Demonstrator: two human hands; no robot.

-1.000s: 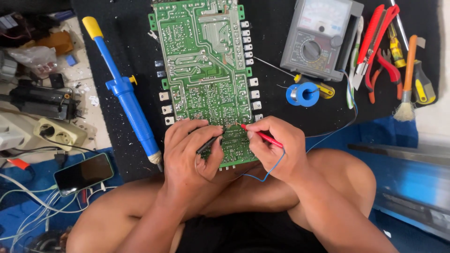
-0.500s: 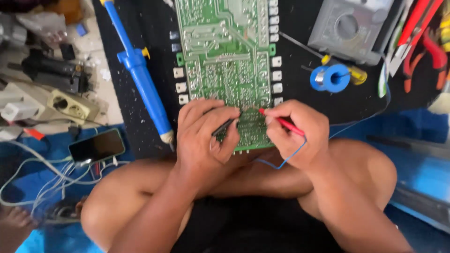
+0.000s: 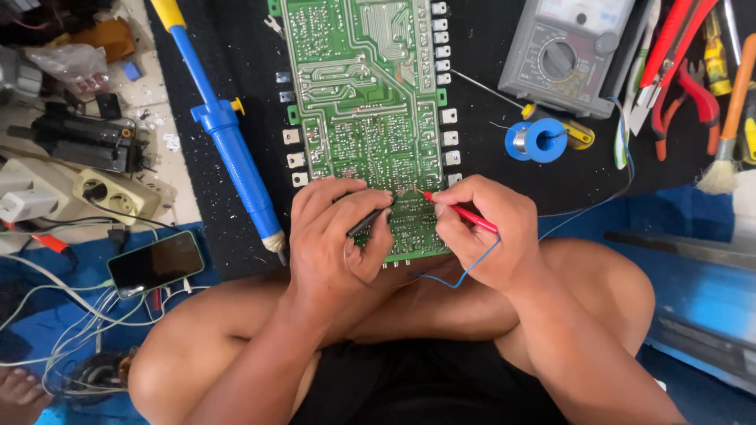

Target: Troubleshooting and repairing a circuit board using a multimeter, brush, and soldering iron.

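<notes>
One green circuit board (image 3: 366,118) lies solder side up on a black mat (image 3: 236,236), its near edge just above the seated person's crossed legs. Two probes meet its lower edge: the left hand (image 3: 335,236) has its grip closed round one black probe (image 3: 366,223), the right hand (image 3: 484,228) has its grip pinched shut on one red probe (image 3: 465,212), both tips on the board. One blue wire (image 3: 472,267) loops below the right hand. Right of the board sit one grey multimeter (image 3: 563,55) and one blue solder spool (image 3: 537,140); further right, red-handled pliers (image 3: 677,55) and one brush (image 3: 728,126). Left of the board lies one blue desoldering pump (image 3: 228,138); beyond it one power strip (image 3: 114,193) and one phone (image 3: 155,262). Compared with half a second earlier, the view has tilted and the multimeter shows more fully; both hands keep their hold at the same spot.
</notes>
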